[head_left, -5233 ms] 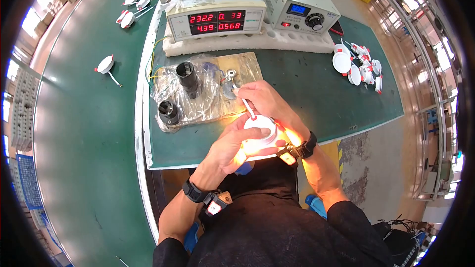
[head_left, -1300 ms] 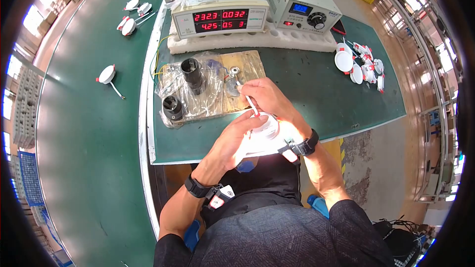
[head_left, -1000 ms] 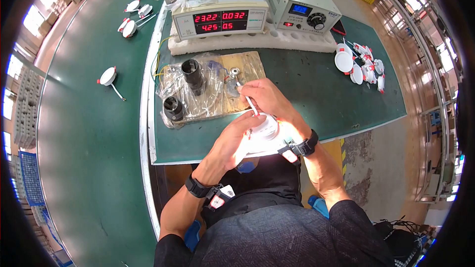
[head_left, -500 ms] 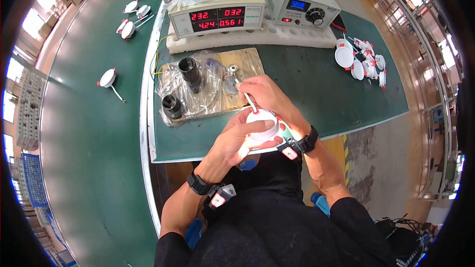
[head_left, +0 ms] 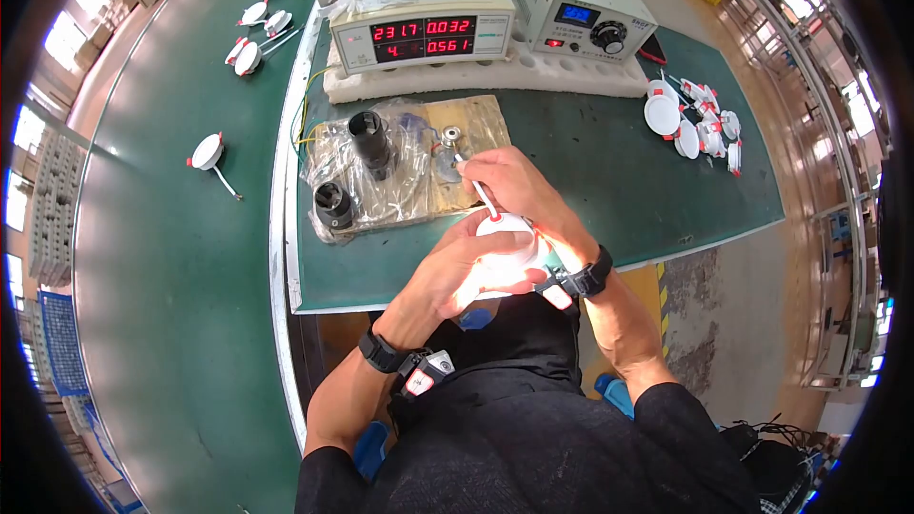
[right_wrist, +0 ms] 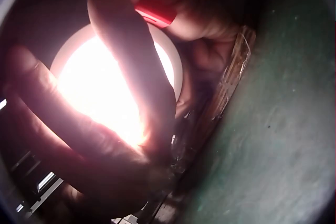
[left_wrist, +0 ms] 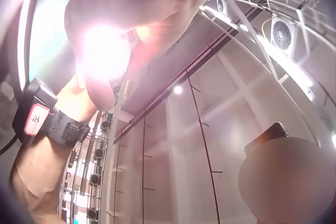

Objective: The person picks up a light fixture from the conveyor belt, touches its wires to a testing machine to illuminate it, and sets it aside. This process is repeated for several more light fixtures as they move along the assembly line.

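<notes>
My left hand point(head_left: 452, 271) grips a round white LED downlight point(head_left: 511, 223) with red clips, its thumb across the back and its fingers spread over the glowing face. In the right wrist view the downlight's lit face point(right_wrist: 86, 90) shines between those fingers, with a red clip point(right_wrist: 156, 16) at its rim. Glare hides part of the hold in the left wrist view. With bent fingers my right hand point(head_left: 516, 183) pinches the downlight's white cable point(head_left: 484, 196). Its fingertips are close to a round metal contact point(head_left: 450, 135) on the plastic-wrapped wooden board point(head_left: 466, 117).
Two black sockets point(head_left: 369, 138) stand on the board's left. Behind are a meter with red digits point(head_left: 424, 38) and a grey power unit point(head_left: 581, 14) on white foam point(head_left: 486, 78). Several downlights point(head_left: 662, 114) lie at right; another downlight point(head_left: 206, 151) lies on the left green surface point(head_left: 171, 276).
My left thumb has moved from beside the cable's base to across the downlight's back. The right hand stays at the cable near the contact. The meter digits have changed slightly.
</notes>
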### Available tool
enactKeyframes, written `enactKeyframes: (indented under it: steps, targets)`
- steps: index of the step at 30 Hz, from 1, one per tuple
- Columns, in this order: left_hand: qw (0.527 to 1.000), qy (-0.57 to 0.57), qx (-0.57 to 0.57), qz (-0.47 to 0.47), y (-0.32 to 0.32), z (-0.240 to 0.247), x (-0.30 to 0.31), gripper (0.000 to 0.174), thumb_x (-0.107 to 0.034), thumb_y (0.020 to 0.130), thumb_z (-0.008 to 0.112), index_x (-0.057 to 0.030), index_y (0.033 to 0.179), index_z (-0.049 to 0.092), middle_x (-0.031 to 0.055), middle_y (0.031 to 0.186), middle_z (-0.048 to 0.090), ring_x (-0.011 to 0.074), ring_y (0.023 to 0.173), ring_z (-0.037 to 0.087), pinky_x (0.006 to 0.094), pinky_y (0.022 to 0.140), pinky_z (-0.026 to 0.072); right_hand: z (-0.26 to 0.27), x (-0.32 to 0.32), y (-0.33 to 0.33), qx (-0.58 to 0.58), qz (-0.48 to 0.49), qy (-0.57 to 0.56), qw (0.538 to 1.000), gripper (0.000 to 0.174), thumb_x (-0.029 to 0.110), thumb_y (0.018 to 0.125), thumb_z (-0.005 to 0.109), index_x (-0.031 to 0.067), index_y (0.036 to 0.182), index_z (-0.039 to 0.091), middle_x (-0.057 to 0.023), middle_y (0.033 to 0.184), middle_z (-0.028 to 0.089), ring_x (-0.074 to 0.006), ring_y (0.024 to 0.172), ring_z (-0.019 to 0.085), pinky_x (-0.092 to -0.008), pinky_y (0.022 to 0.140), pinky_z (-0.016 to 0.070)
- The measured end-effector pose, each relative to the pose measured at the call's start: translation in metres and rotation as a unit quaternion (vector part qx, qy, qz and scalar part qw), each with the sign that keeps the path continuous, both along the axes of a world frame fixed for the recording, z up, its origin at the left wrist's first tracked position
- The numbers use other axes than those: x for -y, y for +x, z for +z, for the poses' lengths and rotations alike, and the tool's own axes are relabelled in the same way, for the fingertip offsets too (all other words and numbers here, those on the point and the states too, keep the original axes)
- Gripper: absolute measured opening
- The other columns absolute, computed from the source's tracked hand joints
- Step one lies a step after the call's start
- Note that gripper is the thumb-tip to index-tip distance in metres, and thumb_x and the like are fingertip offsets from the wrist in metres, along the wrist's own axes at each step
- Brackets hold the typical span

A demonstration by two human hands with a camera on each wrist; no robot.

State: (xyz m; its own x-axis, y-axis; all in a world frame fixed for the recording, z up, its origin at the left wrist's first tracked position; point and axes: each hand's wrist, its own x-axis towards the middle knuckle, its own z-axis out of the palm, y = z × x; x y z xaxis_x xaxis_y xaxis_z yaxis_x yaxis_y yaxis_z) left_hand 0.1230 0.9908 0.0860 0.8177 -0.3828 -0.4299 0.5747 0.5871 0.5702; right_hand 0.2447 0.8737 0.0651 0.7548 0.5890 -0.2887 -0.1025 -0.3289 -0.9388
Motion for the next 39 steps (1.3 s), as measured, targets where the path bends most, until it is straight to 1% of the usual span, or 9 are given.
enactKeyframes:
  steps: [14,17,20,23,26,30,37,38,39]
  targets:
    - [0.998,-0.054,0.008,0.017,0.002,-0.011,0.003,0.044,-0.006,0.089,0.069,0.0000,0.129,0.052,0.0141,0.116,0.066,0.0331,0.095,0.072,0.0368,0.080,0.0641,-0.003,0.001,0.001,-0.007,0.006,0.011,1.000,0.035,0.026,0.094,0.057,-0.0013,0.073,0.064,-0.0013,0.056,0.052,-0.0096,0.051,0.047,-0.0306,0.049,0.0366]
    - [0.998,-0.055,0.011,0.015,0.001,-0.011,0.003,0.043,-0.007,0.089,0.069,-0.0005,0.128,0.053,0.0133,0.114,0.066,0.0328,0.095,0.072,0.0377,0.081,0.0633,-0.004,0.000,0.000,0.000,-0.003,0.015,1.000,0.036,0.027,0.098,0.059,0.0028,0.072,0.062,0.0043,0.055,0.045,-0.0053,0.049,0.038,-0.0264,0.047,0.0294]
    - [0.998,-0.055,0.013,0.016,0.001,-0.011,0.004,0.043,-0.008,0.089,0.070,-0.0008,0.128,0.054,0.0131,0.114,0.066,0.0334,0.096,0.072,0.0392,0.083,0.0625,-0.003,0.001,0.000,-0.006,-0.003,0.014,1.000,0.036,0.028,0.098,0.059,0.0030,0.071,0.062,0.0043,0.056,0.046,-0.0052,0.050,0.039,-0.0264,0.048,0.0303]
    - [0.999,-0.047,0.015,0.004,0.001,-0.010,0.003,0.041,-0.012,0.091,0.069,0.0000,0.128,0.054,0.0132,0.115,0.066,0.0327,0.099,0.071,0.0416,0.086,0.0612,-0.005,0.001,0.002,-0.007,0.000,0.016,1.000,0.035,0.026,0.094,0.058,-0.0012,0.072,0.063,-0.0013,0.057,0.053,-0.0099,0.053,0.047,-0.0312,0.050,0.0373]
    - [0.998,-0.062,0.013,0.007,0.001,-0.010,0.003,0.040,-0.019,0.095,0.067,0.0011,0.127,0.054,0.0136,0.116,0.066,0.0296,0.104,0.070,0.0421,0.090,0.0595,-0.011,0.001,0.003,0.003,-0.003,0.024,1.000,0.036,0.026,0.097,0.060,0.0027,0.071,0.063,0.0030,0.059,0.051,-0.0057,0.052,0.041,-0.0265,0.049,0.0318]
    - [0.999,-0.022,0.026,0.014,0.002,-0.015,0.002,0.040,-0.027,0.099,0.062,0.0016,0.126,0.055,0.0142,0.118,0.067,0.0244,0.110,0.068,0.0409,0.094,0.0573,-0.008,0.001,0.004,0.012,0.001,0.002,1.000,0.036,0.026,0.093,0.059,-0.0015,0.071,0.064,-0.0021,0.060,0.056,-0.0110,0.056,0.050,-0.0322,0.053,0.0395]
    - [0.996,0.036,0.029,0.070,-0.004,-0.025,0.006,0.031,-0.023,0.103,0.060,0.0015,0.121,0.061,0.0104,0.109,0.071,0.0200,0.095,0.071,0.0337,0.088,0.0568,-0.017,0.010,0.001,0.050,0.004,0.044,0.998,0.026,0.021,0.091,0.062,-0.0015,0.078,0.066,-0.0084,0.065,0.059,-0.0168,0.058,0.053,-0.0339,0.057,0.0446]
    - [0.991,0.075,0.059,0.099,-0.016,-0.026,0.000,0.029,-0.024,0.103,0.060,0.0009,0.117,0.065,0.0089,0.107,0.072,0.0180,0.095,0.071,0.0320,0.086,0.0566,-0.027,0.011,0.009,0.281,0.126,0.029,0.951,0.025,0.021,0.094,0.062,0.0008,0.079,0.064,-0.0025,0.068,0.055,-0.0111,0.060,0.050,-0.0301,0.055,0.0399]
    - [0.980,0.134,0.087,0.118,-0.037,-0.020,-0.022,0.029,-0.026,0.103,0.061,-0.0009,0.114,0.068,0.0056,0.104,0.072,0.0143,0.096,0.069,0.0293,0.083,0.0550,-0.036,0.014,0.016,0.512,0.177,0.034,0.840,0.025,0.020,0.098,0.062,0.0031,0.079,0.063,0.0034,0.070,0.052,-0.0053,0.063,0.046,-0.0263,0.052,0.0351]
